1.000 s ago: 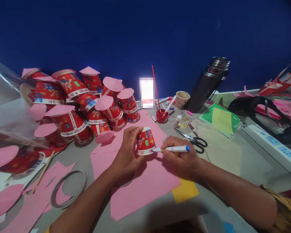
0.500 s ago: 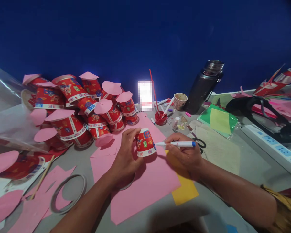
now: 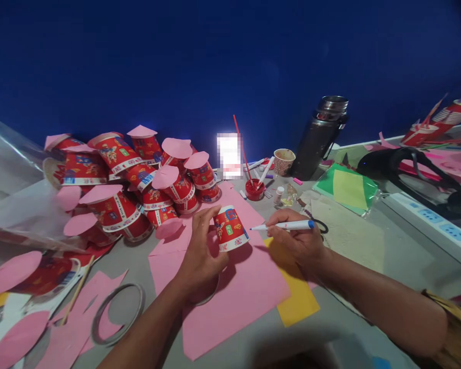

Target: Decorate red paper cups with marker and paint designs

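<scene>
My left hand (image 3: 203,248) grips a red printed paper cup (image 3: 231,229), turned upside down and slightly tilted, by its left side. In my right hand (image 3: 297,238) is a white marker (image 3: 288,225) with a blue end, held like a pen. Its blue tip points left, a short gap away from the cup's right side. Below both hands lies a pink paper sheet (image 3: 230,318), with a yellow paper strip (image 3: 297,305) partly under my right hand. A roll of tape, partly hidden, sits beneath my left wrist.
Upturned red cups with pink paper tops (image 3: 115,205) are heaped at the left. A tape ring (image 3: 140,307) lies near my left forearm. Farther back stand a red pot (image 3: 254,189) with sticks, a patterned cup (image 3: 284,163) and a black flask (image 3: 318,143). A power strip (image 3: 434,220) lies right.
The marker tip has drawn away from the cup's side, and my right hand has shifted slightly right. My left hand still holds the cup, which tilts a little more. The whole view has shifted slightly.
</scene>
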Demonstrator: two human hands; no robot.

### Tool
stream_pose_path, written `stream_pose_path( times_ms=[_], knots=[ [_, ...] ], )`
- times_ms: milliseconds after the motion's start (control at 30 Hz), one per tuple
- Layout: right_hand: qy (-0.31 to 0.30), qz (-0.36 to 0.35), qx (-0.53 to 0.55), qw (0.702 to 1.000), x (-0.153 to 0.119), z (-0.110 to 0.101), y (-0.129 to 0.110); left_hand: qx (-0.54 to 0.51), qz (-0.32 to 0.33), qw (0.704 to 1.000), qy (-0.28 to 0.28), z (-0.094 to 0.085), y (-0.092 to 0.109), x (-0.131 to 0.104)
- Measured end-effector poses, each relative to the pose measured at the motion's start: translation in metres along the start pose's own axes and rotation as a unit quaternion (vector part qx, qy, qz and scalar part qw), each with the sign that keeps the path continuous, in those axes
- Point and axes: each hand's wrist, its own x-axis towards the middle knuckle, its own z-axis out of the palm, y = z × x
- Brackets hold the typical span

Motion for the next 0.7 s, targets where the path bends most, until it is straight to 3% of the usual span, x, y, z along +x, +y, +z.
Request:
stream_pose_path(
  times_ms=[133,333,467,700],
  knots=[
    [-0.002,0.002,0.016,1.0,0.002,0.0,-0.004,-0.049,-0.011,0.999,0.006,0.004,-0.002,0.0],
    [0.039,0.118,0.084,0.989,-0.003,0.003,-0.017,-0.106,-0.043,0.993,-0.001,0.01,0.001,-0.002],
    [-0.01,0.081,0.083,0.993,-0.001,0.0,-0.022,-0.106,-0.057,0.993,-0.008,0.01,0.004,-0.003],
    [-0.097,0.029,0.063,0.993,-0.004,0.0,-0.009,-0.091,-0.055,0.994,-0.01,0.01,0.009,-0.002]
  ],
)
